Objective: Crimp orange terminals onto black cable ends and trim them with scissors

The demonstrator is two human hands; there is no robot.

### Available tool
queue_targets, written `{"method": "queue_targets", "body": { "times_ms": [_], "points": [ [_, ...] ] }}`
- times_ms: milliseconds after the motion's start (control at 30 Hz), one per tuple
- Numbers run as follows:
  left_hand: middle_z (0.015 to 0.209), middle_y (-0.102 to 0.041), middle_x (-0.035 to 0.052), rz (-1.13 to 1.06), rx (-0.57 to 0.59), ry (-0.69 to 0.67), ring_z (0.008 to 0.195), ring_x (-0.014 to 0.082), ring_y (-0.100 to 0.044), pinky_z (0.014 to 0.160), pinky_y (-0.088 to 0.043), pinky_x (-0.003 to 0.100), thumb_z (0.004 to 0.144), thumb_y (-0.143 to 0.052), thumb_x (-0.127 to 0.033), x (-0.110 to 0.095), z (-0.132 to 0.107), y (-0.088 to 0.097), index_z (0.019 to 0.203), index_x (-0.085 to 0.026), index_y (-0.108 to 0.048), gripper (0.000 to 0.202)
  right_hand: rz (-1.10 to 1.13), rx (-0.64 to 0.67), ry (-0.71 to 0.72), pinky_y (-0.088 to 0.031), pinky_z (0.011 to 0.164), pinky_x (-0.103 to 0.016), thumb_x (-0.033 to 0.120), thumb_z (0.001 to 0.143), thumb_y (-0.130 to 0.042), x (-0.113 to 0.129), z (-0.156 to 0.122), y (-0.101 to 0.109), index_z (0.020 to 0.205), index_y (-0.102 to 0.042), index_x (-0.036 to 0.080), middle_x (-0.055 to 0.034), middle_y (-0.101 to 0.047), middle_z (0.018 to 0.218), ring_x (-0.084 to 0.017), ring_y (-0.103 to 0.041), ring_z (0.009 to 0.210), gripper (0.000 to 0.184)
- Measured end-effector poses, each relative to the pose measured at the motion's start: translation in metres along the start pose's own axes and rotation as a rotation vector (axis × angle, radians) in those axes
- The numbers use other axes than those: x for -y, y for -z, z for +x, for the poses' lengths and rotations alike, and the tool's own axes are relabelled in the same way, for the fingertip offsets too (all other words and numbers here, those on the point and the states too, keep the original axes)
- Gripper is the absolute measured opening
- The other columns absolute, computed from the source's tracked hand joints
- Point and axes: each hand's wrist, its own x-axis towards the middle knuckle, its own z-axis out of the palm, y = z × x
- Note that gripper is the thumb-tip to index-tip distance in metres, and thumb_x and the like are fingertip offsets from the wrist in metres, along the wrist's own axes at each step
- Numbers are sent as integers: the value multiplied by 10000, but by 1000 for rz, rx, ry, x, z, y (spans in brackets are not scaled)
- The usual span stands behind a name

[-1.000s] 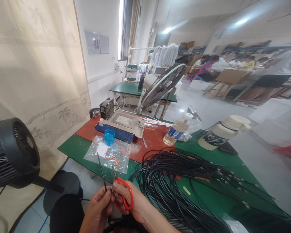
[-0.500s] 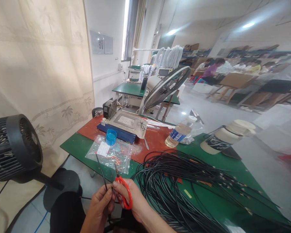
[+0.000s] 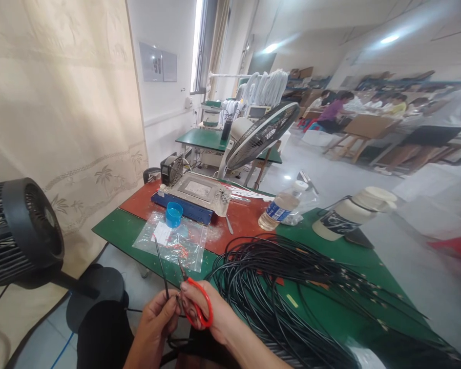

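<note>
My left hand [image 3: 159, 318] pinches a thin black cable [image 3: 160, 261], whose upper end sticks up over the table's front edge. Beside it, my right hand [image 3: 211, 312] is closed around red-handled scissors [image 3: 198, 303], blades pointing up and away from me. The fingertips of both hands are close together near the cable; what lies between them is too small to make out. Beyond the hands, a clear plastic bag [image 3: 146, 241] with small orange-red pieces lies flat, and a blue cup [image 3: 174, 214] stands on it. A large bundle of black cables [image 3: 249, 277] lies right of my hands.
A blue-sided heating-plate-like device [image 3: 184, 206] with a small fan stands on a red mat [image 3: 249, 218]. A bottle [image 3: 280, 207] and a cream jug [image 3: 349, 215] are at the right. A black fan [image 3: 26, 230] stands left. Several people sit in the background.
My right hand and the scissors have turned slightly, and the gap between the scissors and the cable looks a little different. The whole view has shifted slightly. Both hands keep their holds.
</note>
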Motion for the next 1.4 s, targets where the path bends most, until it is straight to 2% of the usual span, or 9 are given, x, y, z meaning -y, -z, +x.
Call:
{"method": "queue_targets", "body": {
  "times_ms": [133,367,500,633,867,1200,1333,1400],
  "points": [
    [574,-521,-16,44,10,-2,453,46,-276,456,-295,188,682,-702,-337,-4,-2,-1,769,-165,-683,194,-18,-5,-31,-222,313,-168,558,659,-677,3,-1,0,497,-485,138,69,-421,364,-22,-332,275,489],
    [574,-494,-12,119,41,-3,481,57,-303,477,-292,196,694,-682,-371,-6,-3,1,719,-157,-665,215,-23,-4,-26,-210,291,-169,533,683,-657,3,-2,-1,484,-494,139,74,-406,351,-23,-308,261,470],
    [544,-466,-27,184,59,-32,468,56,-255,451,-221,205,696,-674,-386,-7,-2,2,722,-158,-662,230,-23,-4,-50,-222,300,-165,459,690,-656,3,0,1,488,-503,139,69,-422,367,-31,-331,281,408],
    [538,-469,-30,214,76,-60,473,63,-270,456,-205,219,686,-680,-390,-8,-2,4,691,-161,-660,230,-11,-13,-65,-232,306,-167,404,661,-674,1,2,3,487,-510,137,61,-442,376,-37,-346,288,358],
    [566,-545,-12,88,32,-13,553,102,-401,553,-325,225,681,-698,-347,-5,0,5,744,-173,-674,186,36,-23,-3,-221,298,-164,568,669,-650,-1,1,2,547,-517,138,72,-418,364,-36,-341,270,466],
    [603,-554,1,-35,78,15,604,126,-460,624,-385,241,711,-673,-313,-5,-1,1,709,-180,-679,134,16,29,15,-246,324,-159,594,651,-661,-9,3,0,561,-519,141,61,-433,396,-39,-345,311,483],
    [596,-575,-5,-172,89,83,594,115,-491,636,-407,228,715,-674,-225,-3,5,3,739,-174,-700,62,-127,1,71,-256,349,-188,638,717,-568,-16,5,3,632,-561,142,62,-405,432,-52,-325,333,503],
    [642,-621,4,-238,56,124,623,119,-531,655,-422,232,724,-662,-186,-3,7,5,776,-176,-705,68,-402,-112,266,-285,404,-205,588,776,-539,-18,5,7,645,-572,146,37,-440,488,-74,-376,404,462]
  ]
}}
